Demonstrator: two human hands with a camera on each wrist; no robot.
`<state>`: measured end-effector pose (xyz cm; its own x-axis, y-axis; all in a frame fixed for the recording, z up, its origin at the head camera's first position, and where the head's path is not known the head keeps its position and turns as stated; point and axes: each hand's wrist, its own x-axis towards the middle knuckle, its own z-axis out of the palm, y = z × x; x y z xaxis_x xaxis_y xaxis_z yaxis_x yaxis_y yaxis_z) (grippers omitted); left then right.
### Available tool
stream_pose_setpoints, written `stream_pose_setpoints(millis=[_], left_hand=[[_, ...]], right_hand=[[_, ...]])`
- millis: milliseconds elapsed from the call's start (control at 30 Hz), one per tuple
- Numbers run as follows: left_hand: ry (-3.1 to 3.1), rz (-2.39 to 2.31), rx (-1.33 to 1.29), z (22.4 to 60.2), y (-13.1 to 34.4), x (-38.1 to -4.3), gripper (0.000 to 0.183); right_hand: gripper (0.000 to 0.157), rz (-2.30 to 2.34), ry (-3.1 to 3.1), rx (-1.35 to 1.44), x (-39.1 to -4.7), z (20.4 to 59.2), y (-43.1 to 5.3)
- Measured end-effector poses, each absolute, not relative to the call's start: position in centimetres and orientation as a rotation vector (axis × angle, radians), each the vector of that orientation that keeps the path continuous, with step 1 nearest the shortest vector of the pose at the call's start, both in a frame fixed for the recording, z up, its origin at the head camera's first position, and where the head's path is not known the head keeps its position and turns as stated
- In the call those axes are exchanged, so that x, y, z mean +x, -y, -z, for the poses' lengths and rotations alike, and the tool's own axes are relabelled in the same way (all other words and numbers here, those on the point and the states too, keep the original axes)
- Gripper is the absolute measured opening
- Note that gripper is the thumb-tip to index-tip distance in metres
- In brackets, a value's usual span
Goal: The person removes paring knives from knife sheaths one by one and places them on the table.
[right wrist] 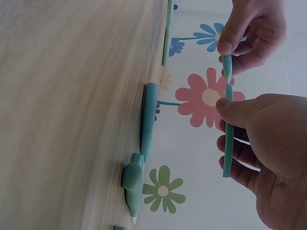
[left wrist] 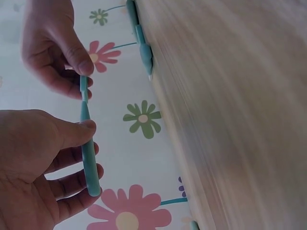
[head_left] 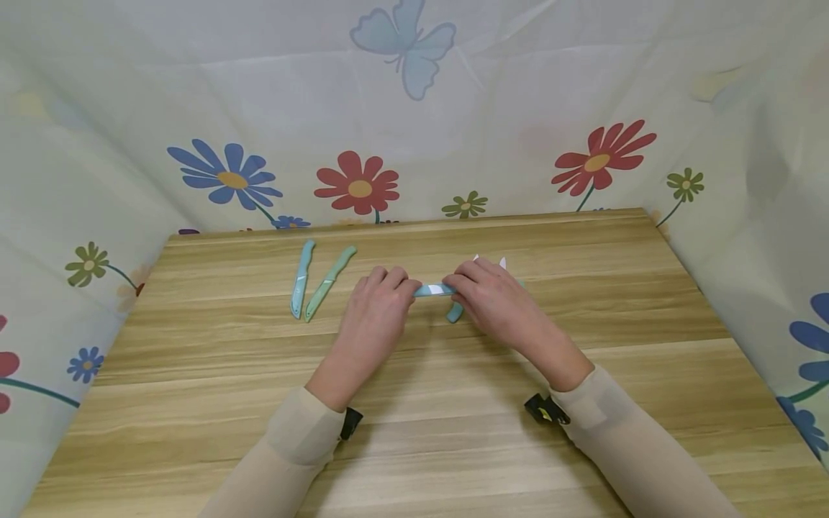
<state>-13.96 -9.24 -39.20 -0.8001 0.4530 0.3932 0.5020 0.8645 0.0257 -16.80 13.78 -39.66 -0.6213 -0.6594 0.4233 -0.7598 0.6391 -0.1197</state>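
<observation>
My left hand grips the light blue handle of a small knife, thumb on one side and fingers on the other. The flat blue sheath is pinched by my right hand. Between the two hands a short stretch of white blade shows, its tip side hidden in the sheath. Knife and sheath lie in one line, held above the wooden table. Beneath my right hand, another blue handle and pointed white blade tips stick out, mostly covered by the hand.
To the left on the wooden table lie a blue sheathed knife and a green sheathed knife, side by side. Green and blue pieces lie on the table near my right hand. A flower-printed curtain surrounds the table's back and sides.
</observation>
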Motion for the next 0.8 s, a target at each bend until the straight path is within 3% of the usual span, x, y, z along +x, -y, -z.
stream_pose_setpoints(millis=[800], left_hand=[[2.674, 0.190, -0.677, 38.98, 9.42, -13.85, 0.018]], right_hand=[[0.026, -0.417, 2.568, 1.098, -16.81, 39.52, -13.96]])
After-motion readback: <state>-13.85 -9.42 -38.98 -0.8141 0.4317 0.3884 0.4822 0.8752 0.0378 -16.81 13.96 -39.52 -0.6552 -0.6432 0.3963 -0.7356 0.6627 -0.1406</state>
